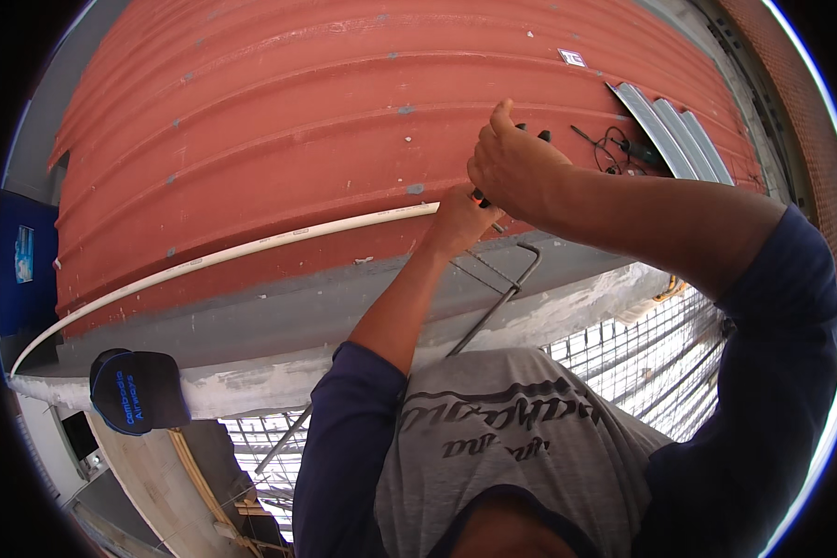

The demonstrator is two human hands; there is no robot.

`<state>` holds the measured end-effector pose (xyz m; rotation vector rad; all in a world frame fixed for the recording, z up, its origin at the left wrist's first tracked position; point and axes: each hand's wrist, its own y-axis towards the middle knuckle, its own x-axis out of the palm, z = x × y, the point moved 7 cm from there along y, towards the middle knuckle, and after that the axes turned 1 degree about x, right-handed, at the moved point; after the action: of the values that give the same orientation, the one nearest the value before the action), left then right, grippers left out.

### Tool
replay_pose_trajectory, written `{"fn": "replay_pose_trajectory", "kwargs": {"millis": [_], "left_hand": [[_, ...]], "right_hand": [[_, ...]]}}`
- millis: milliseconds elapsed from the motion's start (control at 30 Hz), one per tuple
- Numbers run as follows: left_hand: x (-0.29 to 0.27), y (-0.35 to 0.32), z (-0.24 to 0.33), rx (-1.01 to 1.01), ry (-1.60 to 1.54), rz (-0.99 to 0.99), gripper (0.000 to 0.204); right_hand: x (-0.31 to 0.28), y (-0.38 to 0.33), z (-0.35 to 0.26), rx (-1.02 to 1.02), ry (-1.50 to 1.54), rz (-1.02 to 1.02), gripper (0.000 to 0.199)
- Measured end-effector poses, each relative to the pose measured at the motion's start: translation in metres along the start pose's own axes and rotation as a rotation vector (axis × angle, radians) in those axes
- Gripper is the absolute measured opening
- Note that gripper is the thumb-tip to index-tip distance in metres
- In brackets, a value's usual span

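Observation:
My right hand point(511, 166) is closed around a black-handled tool point(541, 136) whose handle tips stick out past my fingers, over a red corrugated roof sheet point(279, 121). Just below it, my left hand point(460, 221) is closed at the right end of a long white pipe point(251, 247) that lies along the roof's lower edge. A small red and black part point(480, 196) shows between the two hands. What the tool's working end touches is hidden by my hands.
A bent steel rod point(504, 296) lies on the grey concrete ledge point(251, 321) under my left forearm. A dark cap point(138, 391) rests on the ledge at left. Grey corrugated sheets point(674, 130) and a corded tool point(623, 149) lie at the upper right. Rebar mesh point(651, 363) is far below.

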<state>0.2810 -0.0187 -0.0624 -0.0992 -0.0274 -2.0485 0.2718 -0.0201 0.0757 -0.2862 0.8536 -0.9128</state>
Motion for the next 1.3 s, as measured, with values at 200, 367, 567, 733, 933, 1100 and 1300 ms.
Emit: {"fn": "replay_pose_trajectory", "kwargs": {"millis": [200,367,567,733,933,1100,1300], "left_hand": [[-0.001,0.002,0.000,-0.147,-0.159,-0.187,0.027],[-0.005,-0.004,0.015,0.081,-0.204,-0.107,0.038],[0.013,-0.013,0.024,0.069,0.101,-0.066,0.037],[0.007,-0.014,0.035,0.008,0.029,-0.085,0.025],[-0.012,0.002,0.008,0.006,-0.243,-0.141,0.014],[-0.010,0.001,0.021,0.031,-0.467,-0.255,0.022],[-0.010,-0.002,0.021,0.059,-0.290,-0.235,0.042]], "right_hand": [[0.005,-0.010,0.007,0.046,-0.068,0.377,0.023],[0.023,0.009,0.014,0.035,0.250,-0.285,0.017],[0.040,0.020,0.008,0.046,0.548,-0.718,0.030],[0.029,0.018,0.001,0.052,0.547,-0.663,0.026],[-0.025,-0.017,-0.007,0.036,-0.187,0.498,0.027],[-0.013,0.011,-0.001,-0.119,-0.192,0.270,0.023],[0.008,0.020,0.021,-0.027,0.322,-0.492,0.015]]}}
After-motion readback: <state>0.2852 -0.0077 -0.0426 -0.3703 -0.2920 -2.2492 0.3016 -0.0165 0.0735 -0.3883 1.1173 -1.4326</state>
